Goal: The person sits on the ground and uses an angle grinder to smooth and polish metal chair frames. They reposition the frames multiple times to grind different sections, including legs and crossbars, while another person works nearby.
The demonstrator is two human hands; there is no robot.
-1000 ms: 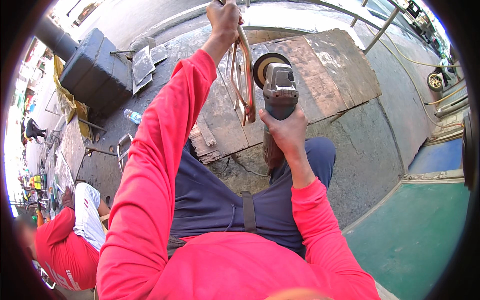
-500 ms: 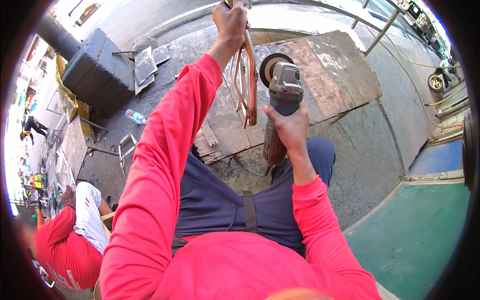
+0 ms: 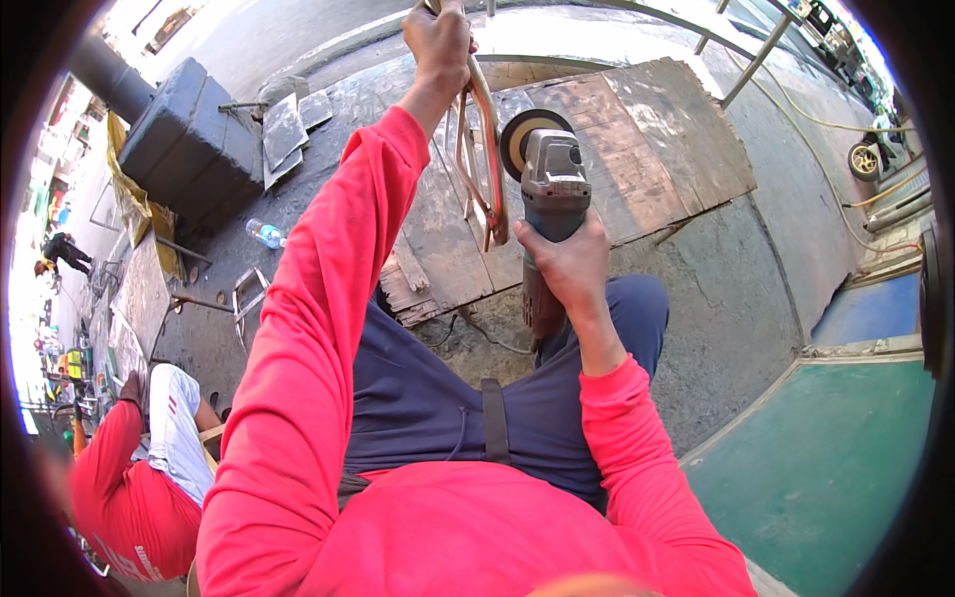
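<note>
At the far top of the view, my left hand (image 3: pixel 439 47) is closed around the upper end of a bent metal tube frame (image 3: pixel 489 129). The frame hangs down over weathered wooden boards, and its lower end comes close to my right hand (image 3: pixel 571 261). That hand grips the body of a grey angle grinder (image 3: pixel 554 169). The grinder's round disc (image 3: pixel 519 139) faces the tube, right beside it; whether they touch I cannot tell. Its rear end points down toward my knee, near a thin cord (image 3: pixel 492 340).
Wooden boards (image 3: pixel 647 149) lie on the ground ahead, below a metal rail (image 3: pixel 686 30). At left are a dark block (image 3: pixel 189 139), a plastic bottle (image 3: pixel 266 234) and a small metal frame (image 3: pixel 249 298). A seated person in red (image 3: pixel 134 488) is at lower left. A green panel (image 3: pixel 816 468) lies at right.
My left hand and the tube have shifted slightly left. The grinder has also moved a little left, staying beside the tube. Both grips are unchanged.
</note>
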